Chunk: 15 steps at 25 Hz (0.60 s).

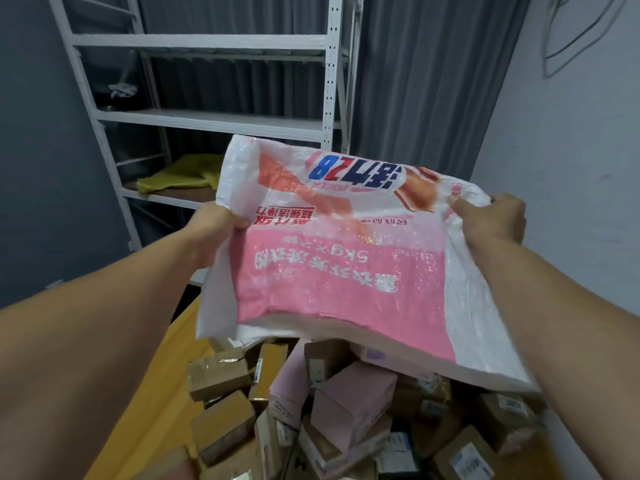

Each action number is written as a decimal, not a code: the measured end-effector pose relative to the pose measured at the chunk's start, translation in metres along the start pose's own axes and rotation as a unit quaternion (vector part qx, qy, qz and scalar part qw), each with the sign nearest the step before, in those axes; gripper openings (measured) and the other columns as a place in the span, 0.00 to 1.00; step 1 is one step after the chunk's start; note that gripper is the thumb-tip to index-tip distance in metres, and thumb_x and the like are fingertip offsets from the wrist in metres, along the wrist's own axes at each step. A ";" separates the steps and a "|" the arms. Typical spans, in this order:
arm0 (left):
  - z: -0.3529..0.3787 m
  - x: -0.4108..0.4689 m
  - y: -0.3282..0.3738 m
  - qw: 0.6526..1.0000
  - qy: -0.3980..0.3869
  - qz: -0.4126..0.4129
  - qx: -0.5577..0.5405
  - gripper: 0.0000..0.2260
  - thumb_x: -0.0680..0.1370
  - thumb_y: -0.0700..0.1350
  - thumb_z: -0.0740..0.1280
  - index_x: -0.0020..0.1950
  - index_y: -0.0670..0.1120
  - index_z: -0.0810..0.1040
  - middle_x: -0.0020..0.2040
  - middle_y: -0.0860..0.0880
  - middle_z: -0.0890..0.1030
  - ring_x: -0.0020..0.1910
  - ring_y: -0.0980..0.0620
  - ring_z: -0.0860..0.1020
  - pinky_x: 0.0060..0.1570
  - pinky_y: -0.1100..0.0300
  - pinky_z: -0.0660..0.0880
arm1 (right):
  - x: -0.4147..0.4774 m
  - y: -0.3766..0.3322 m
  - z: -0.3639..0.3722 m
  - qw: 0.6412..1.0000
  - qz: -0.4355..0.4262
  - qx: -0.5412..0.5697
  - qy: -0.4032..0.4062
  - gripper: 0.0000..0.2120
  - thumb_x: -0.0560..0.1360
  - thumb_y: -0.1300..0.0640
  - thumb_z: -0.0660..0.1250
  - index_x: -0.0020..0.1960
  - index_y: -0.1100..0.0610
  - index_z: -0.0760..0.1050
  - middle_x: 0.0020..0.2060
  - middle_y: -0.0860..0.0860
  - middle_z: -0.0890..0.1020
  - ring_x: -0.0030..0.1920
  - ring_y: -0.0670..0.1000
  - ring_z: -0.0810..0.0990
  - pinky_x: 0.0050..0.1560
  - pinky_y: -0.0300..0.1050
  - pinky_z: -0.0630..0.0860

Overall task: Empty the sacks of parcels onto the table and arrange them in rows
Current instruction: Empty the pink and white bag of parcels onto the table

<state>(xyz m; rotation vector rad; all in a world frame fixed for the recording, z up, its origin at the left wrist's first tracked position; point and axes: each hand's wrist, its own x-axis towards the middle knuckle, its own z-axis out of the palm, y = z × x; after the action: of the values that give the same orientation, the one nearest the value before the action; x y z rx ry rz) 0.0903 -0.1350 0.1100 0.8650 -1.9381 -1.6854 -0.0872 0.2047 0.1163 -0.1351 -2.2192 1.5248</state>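
Observation:
A pink and white woven sack (346, 271) hangs upside down in the air, its print inverted and its open mouth pointing down. My left hand (218, 226) grips its left edge near the closed end. My right hand (491, 220) grips the right corner. Below the mouth lies a heap of parcels (332, 410) on the yellow table (180, 344): several brown cardboard boxes and a few pink ones (353, 400), jumbled together. The sack looks flat and slack; its inside is hidden.
A white metal shelf rack (207, 116) stands behind the table at the left, with a yellow-green bag (180, 174) on a lower shelf. Grey curtains hang behind it. A pale wall (571, 133) runs along the right.

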 end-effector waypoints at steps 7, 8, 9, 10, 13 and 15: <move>-0.003 0.004 -0.003 0.994 0.064 -0.006 -0.087 0.11 0.75 0.32 0.68 0.56 0.37 0.78 0.48 0.43 0.81 0.51 0.43 0.80 0.59 0.47 0.77 | 0.001 0.008 0.000 0.985 0.093 0.067 -0.128 0.50 0.57 0.33 0.77 0.69 0.62 0.70 0.57 0.56 0.82 0.53 0.57 0.82 0.54 0.51 0.79; -0.003 0.005 -0.004 0.991 0.072 -0.014 -0.116 0.12 0.74 0.32 0.68 0.57 0.37 0.78 0.48 0.43 0.81 0.51 0.42 0.80 0.58 0.47 0.78 | 0.000 0.007 0.002 0.981 0.100 0.074 -0.150 0.52 0.57 0.35 0.78 0.72 0.62 0.67 0.61 0.55 0.79 0.56 0.58 0.81 0.56 0.53 0.79; -0.005 0.011 -0.007 0.985 0.087 -0.017 -0.149 0.13 0.74 0.32 0.68 0.57 0.38 0.79 0.48 0.43 0.82 0.50 0.43 0.81 0.55 0.48 0.79 | -0.002 0.004 0.004 0.980 0.092 0.069 -0.165 0.51 0.58 0.36 0.78 0.72 0.61 0.67 0.62 0.54 0.77 0.58 0.59 0.81 0.57 0.55 0.79; -0.005 0.013 -0.006 0.978 0.100 -0.025 -0.180 0.13 0.72 0.32 0.69 0.57 0.39 0.79 0.47 0.44 0.82 0.48 0.44 0.81 0.52 0.50 0.79 | -0.005 -0.001 0.007 0.983 0.066 0.049 -0.167 0.47 0.59 0.35 0.76 0.69 0.60 0.69 0.61 0.53 0.77 0.58 0.59 0.80 0.56 0.54 0.79; -0.002 0.030 -0.007 0.964 0.126 -0.049 -0.230 0.15 0.67 0.34 0.72 0.53 0.41 0.80 0.46 0.46 0.82 0.44 0.46 0.81 0.50 0.49 0.80 | -0.022 -0.022 0.023 0.993 -0.047 -0.011 -0.105 0.35 0.63 0.30 0.68 0.60 0.54 0.75 0.58 0.51 0.76 0.58 0.56 0.77 0.58 0.56 0.78; 0.005 0.035 -0.008 0.954 0.127 -0.051 -0.266 0.09 0.72 0.30 0.67 0.47 0.42 0.79 0.41 0.47 0.81 0.39 0.48 0.80 0.41 0.54 0.80 | -0.036 -0.041 0.041 0.992 -0.107 -0.028 -0.059 0.38 0.66 0.28 0.66 0.65 0.53 0.73 0.64 0.53 0.73 0.65 0.56 0.72 0.64 0.57 0.74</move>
<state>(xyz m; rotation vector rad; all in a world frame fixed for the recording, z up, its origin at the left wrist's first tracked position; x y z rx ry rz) 0.0635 -0.1563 0.0989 0.9172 -1.1984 -1.9123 -0.0653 0.1419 0.1304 0.1756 -2.2837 1.3877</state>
